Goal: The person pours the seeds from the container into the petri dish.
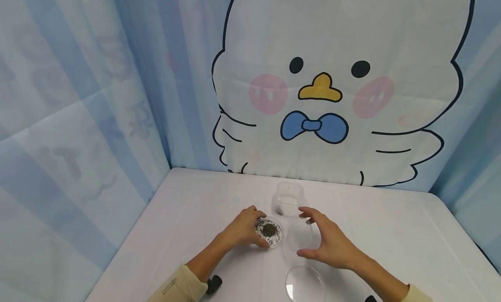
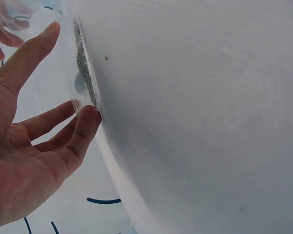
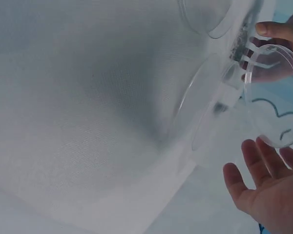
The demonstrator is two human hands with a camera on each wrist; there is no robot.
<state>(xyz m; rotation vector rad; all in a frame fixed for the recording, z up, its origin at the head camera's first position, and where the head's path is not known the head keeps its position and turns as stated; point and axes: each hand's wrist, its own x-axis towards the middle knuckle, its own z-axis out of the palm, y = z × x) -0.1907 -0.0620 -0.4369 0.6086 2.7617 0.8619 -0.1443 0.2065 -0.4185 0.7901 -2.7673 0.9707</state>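
Note:
In the head view my left hand (image 1: 247,227) holds a round clear petri dish (image 1: 270,232) by its sides, thumb in front and fingers behind. Dark grains lie in it, gathered in a clump at the centre. The left wrist view shows fingertips at the edge of this dish (image 2: 83,73), low by the tabletop. To its right, my right hand (image 1: 328,239) holds a clear round lid or dish (image 1: 300,233) between thumb and fingers. From the right wrist the clear piece (image 3: 273,97) is seen tilted above the table, fingertips at its rim; the thumb is hidden there.
Another clear round dish or lid (image 1: 305,284) lies nearer the front edge. Behind the hands stands a small clear plastic container (image 1: 289,198). A further clear round piece (image 3: 198,97) lies on the white table (image 1: 195,197). Curtains enclose the back and sides.

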